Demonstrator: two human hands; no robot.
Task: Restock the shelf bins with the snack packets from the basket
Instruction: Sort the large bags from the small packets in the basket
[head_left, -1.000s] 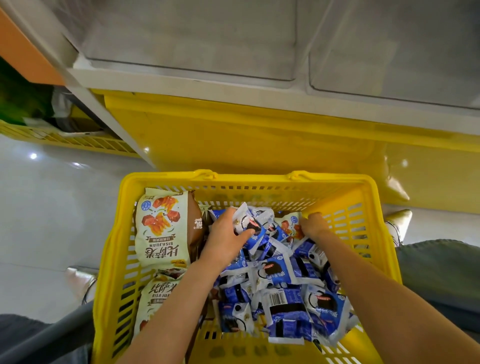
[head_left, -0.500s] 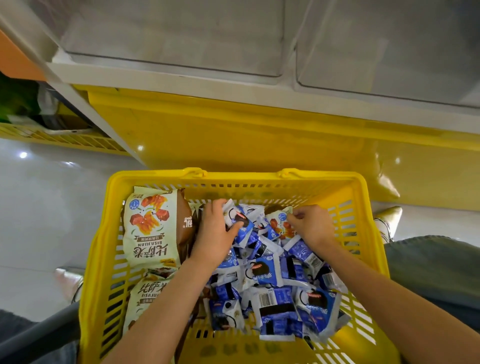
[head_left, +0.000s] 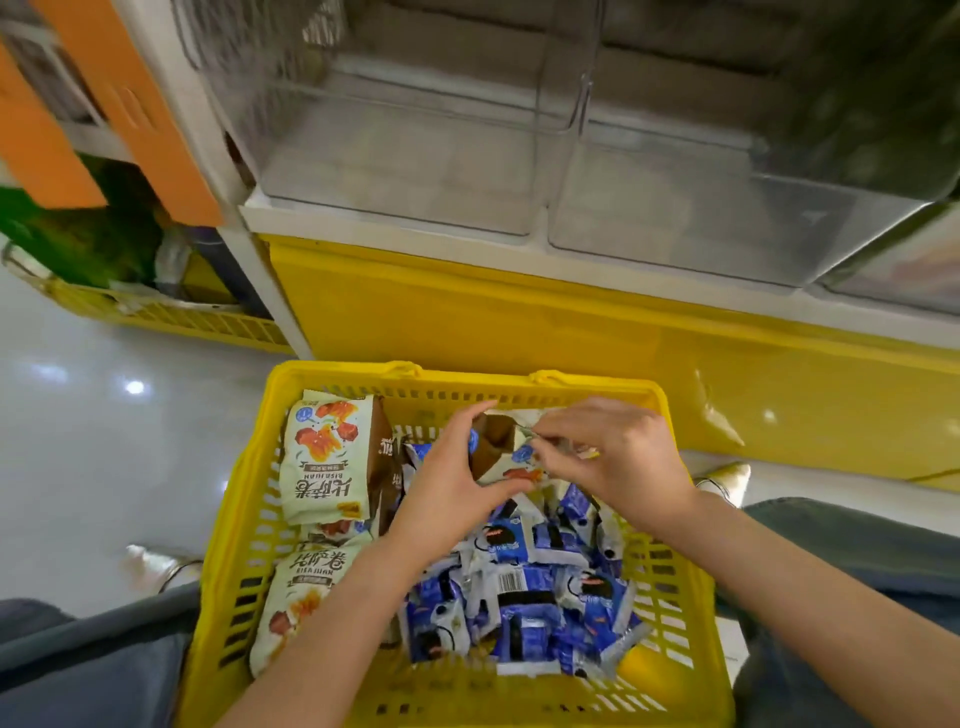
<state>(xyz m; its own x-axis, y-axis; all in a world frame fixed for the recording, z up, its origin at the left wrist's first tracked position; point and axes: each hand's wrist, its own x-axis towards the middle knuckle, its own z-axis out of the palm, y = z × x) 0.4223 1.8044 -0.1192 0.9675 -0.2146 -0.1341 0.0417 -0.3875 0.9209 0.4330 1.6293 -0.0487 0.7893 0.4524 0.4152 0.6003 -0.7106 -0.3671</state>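
You were rummaging a second ago, but now your left hand (head_left: 452, 483) and right hand (head_left: 623, 457) both grip a cream-and-brown snack packet (head_left: 493, 447) above the yellow basket's (head_left: 467, 383) far end, so I'd guess the clear shelf bins (head_left: 415, 171) are next.

We reach forward with both bare forearms, the left rising from the lower edge toward the middle and the right coming in from the lower right, so that the wrists converge. Our left hand (head_left: 452, 483) lies back up, index finger arched above and thumb stretched below, cupping a cream-and-brown packet (head_left: 496, 447) between them. Our right hand (head_left: 623, 457) meets it from the other side, knuckles up, its fingers (head_left: 561, 425) curled in and pinching the same packet's edge. The two hands sit close together.
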